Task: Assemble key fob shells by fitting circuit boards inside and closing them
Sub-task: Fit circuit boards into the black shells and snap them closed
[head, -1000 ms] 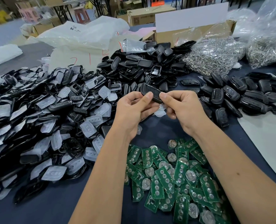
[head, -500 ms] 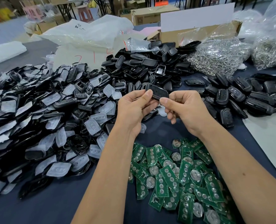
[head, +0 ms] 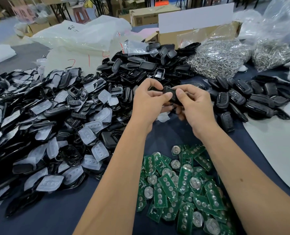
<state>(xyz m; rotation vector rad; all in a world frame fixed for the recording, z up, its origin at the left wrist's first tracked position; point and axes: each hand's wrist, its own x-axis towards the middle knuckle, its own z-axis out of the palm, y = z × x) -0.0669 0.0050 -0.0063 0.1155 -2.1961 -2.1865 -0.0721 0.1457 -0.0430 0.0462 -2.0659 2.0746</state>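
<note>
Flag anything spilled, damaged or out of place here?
Nothing stands out. Both hands, left and right, grip one black fob above the cloth. Boards lie in a loose heap near the person, shells piled to the left, closed fobs to the right. Messy, but sorted by kind.

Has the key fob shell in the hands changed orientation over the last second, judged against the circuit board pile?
Yes. The key fob shell has tipped from lying across toward pointing down at the circuit boards.

Red marks on a bag

A white bag point(head: 76, 60), upper left, bore handwritten red strokes resembling "7 1"; other writing was illegible.
</note>
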